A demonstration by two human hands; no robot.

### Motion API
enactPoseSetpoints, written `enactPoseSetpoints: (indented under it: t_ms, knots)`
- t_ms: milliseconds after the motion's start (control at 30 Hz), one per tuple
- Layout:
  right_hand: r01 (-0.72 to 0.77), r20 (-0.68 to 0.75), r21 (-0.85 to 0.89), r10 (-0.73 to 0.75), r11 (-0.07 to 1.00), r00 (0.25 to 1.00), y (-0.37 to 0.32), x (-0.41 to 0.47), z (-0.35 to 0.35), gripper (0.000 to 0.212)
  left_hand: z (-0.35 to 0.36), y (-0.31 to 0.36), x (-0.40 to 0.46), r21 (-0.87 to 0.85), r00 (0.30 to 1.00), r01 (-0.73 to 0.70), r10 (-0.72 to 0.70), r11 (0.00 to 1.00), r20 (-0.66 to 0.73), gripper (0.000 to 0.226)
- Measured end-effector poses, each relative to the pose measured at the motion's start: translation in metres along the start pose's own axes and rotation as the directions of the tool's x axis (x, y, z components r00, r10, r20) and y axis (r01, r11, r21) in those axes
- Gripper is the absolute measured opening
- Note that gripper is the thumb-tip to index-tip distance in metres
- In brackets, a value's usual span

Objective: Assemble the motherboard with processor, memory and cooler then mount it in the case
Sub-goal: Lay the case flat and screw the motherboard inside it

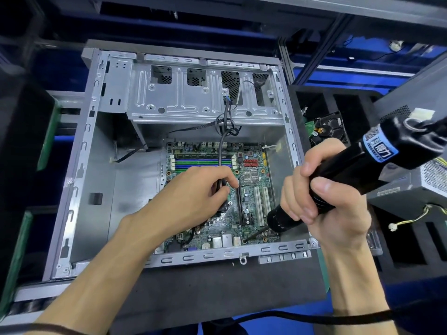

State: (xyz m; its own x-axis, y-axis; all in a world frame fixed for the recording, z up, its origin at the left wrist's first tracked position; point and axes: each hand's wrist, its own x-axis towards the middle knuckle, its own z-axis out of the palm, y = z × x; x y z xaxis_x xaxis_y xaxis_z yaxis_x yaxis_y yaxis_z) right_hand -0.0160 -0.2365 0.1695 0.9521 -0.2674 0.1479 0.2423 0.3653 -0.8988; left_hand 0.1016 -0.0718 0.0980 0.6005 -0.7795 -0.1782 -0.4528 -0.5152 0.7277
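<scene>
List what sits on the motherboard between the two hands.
Head view: between the left hand and right hand, the motherboard shows a black slot, two white slots and a silver heatsink.

One case [79, 165], one motherboard [251, 189], one electric screwdriver [350, 165], two hands.

motherboard [217, 189] in case [96, 180], drive cage [193, 97] behind it, hard drive [329, 128] right of case

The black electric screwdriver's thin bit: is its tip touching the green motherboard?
Touching. The head view shows the black electric screwdriver, gripped by the right hand, with its bit tip planted in a screw hole at the green motherboard's near edge.
</scene>
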Motion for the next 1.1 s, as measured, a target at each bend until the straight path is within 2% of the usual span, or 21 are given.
enactPoseSetpoints:
  t_ms: [167, 600, 767, 867, 967, 1100]
  knots:
    - [-0.038, 0.063, 0.018, 0.036, 0.999, 0.997, 0.0031, 0.0047, 0.0020, 0.010, 0.0005, -0.0006, 0.0001, -0.002, 1.000, -0.012, 0.012, 1.000, -0.003, 0.016]
    - [-0.049, 0.039, 0.017, 0.048, 0.999, 0.998, 0.0031, 0.0046, 0.0013, 0.011, 0.0011, -0.0021, 0.0011, -0.013, 1.000, -0.013, 0.013, 1.000, -0.003, 0.017]
    - [-0.052, 0.079, 0.006, 0.051, 0.999, 0.996, 0.0001, 0.0039, -0.0003, 0.016, 0.0020, -0.0022, 0.0018, -0.028, 1.000, -0.020, 0.020, 0.999, -0.004, 0.015]
    - [-0.076, 0.134, -0.002, 0.075, 0.997, 0.988, 0.0000, 0.0061, 0.0000, 0.010, 0.0025, -0.0027, 0.0019, -0.027, 1.000, -0.022, 0.022, 0.999, -0.009, 0.015]
    - [-0.101, 0.163, 0.004, 0.099, 0.995, 0.982, 0.0024, 0.0067, 0.0007, 0.022, 0.0025, -0.0032, 0.0022, -0.025, 1.000, -0.017, 0.017, 1.000, 0.001, 0.016]
    - [-0.113, 0.145, -0.026, 0.115, 0.993, 0.983, 0.0044, 0.0065, 0.0013, 0.026, 0.0030, -0.0044, 0.0030, -0.017, 1.000, -0.021, 0.021, 1.000, -0.005, 0.016]
